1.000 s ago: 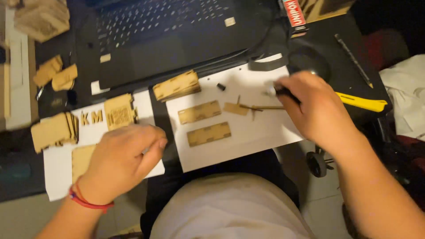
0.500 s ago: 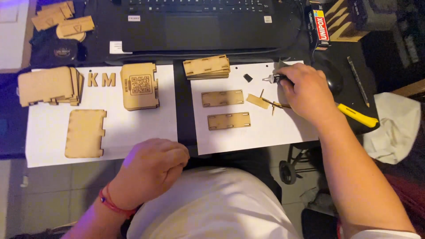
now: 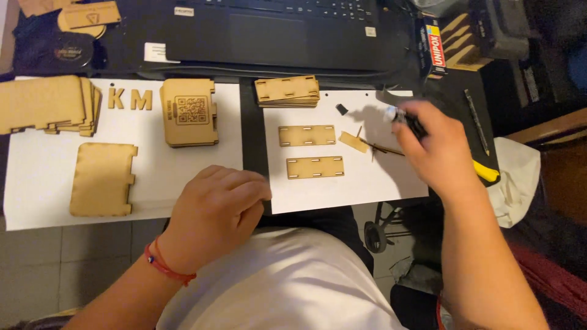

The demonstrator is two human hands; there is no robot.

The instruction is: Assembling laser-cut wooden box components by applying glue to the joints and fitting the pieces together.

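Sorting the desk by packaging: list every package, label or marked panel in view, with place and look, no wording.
Glue box: upright right of the laptop, red and white with black edge.
White sticker: rectangular, left of the laptop.
Engraved wooden panel: tan stack top, square code pattern, on the left white sheet.
Round black badge: top left.

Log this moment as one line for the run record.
left hand: loose fist at white sheet edge, empty | right hand: gripping small tube | slotted wooden strips: flat on sheet, untouched

A black laptop (image 3: 275, 30), two wooden letters (image 3: 129, 99) and a white cloth (image 3: 516, 177) lie around.
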